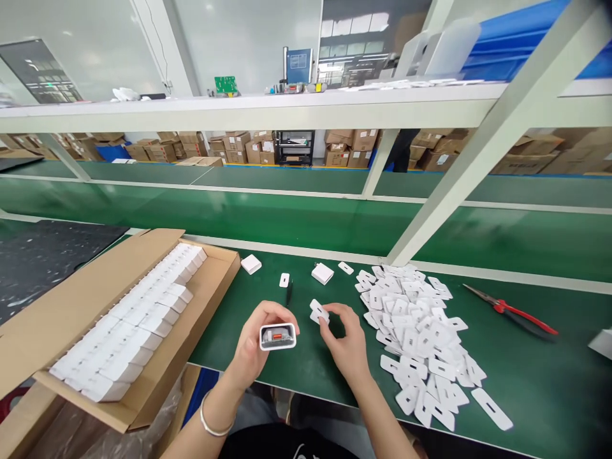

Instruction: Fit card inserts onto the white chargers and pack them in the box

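My left hand (255, 338) is wrapped round a white open-ended housing (278, 336), whose open end faces me and shows parts inside, one of them red. Between the thumb and fingers of my right hand (345, 338) are small white plates (318, 311) with slots. A large pile of similar white plates (411, 325) lies to the right of that hand. Beyond my hands, two white blocks (322, 273) (251, 264), two single plates (284, 280) (345, 268) and a dark thin tool (289, 292) rest on the green table.
An open cardboard box (210, 290) with rows of white housings (143, 319) stands at the left. Red-handled pliers (511, 310) lie at the right. A slanted frame post (449, 185) and a shelf (239, 115) rise beyond the table (549, 382).
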The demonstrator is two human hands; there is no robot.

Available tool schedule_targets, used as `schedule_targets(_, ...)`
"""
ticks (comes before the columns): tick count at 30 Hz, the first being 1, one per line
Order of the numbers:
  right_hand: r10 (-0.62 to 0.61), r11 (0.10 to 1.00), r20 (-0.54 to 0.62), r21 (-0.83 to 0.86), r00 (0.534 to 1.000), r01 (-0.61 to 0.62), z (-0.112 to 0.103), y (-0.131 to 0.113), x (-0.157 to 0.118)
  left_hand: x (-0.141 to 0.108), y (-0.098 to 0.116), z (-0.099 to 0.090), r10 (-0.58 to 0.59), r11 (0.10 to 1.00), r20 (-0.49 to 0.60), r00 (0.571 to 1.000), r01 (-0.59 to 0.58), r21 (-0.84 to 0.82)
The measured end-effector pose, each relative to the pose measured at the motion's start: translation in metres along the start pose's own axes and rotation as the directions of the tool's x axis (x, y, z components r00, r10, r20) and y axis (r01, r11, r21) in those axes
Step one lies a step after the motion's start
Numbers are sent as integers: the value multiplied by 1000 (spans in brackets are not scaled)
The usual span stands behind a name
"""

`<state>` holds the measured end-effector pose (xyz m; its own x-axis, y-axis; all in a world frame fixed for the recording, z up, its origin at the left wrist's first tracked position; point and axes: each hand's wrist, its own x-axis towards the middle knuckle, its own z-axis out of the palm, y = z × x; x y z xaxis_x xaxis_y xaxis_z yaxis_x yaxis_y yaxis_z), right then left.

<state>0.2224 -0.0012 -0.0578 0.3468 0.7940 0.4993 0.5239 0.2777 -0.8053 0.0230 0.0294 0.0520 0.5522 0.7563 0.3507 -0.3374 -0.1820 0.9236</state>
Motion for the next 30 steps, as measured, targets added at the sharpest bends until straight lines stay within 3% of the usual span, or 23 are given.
schedule_targets(5, 30, 954, 0, 299, 1000, -29, -16, -44, -1, -10, 11, 2, 27, 998, 29, 999, -28, 57)
schedule_targets(9, -49, 931, 43, 364, 998, 30, -29, -78, -1, -12, 15, 4, 66, 993, 48, 997, -70, 97)
schedule_targets(14, -188, 914, 96, 382, 977, 138, -42, -104, 3, -17, 8, 1, 51, 997, 9, 999, -51, 63)
schedule_targets(18, -343, 917, 224, 290, 912, 274, -42, -113, 7, -21, -1, -3, 25, 996, -22, 999, -23, 86)
schedule_targets(22, -398, 912, 317, 234, 861, 336, -36, -114, 7, -24, -6, -4, -34, 991, -30, 999, 37, 128)
schedule_targets(27, -403, 912, 334, 232, 852, 340, -35, -114, 9, -26, -5, -6, -46, 982, -20, 999, 49, 181)
schedule_targets(30, -346, 929, 354, 258, 869, 265, -34, -114, 11, -25, -6, -6, -60, 970, -28, 998, 65, 232)
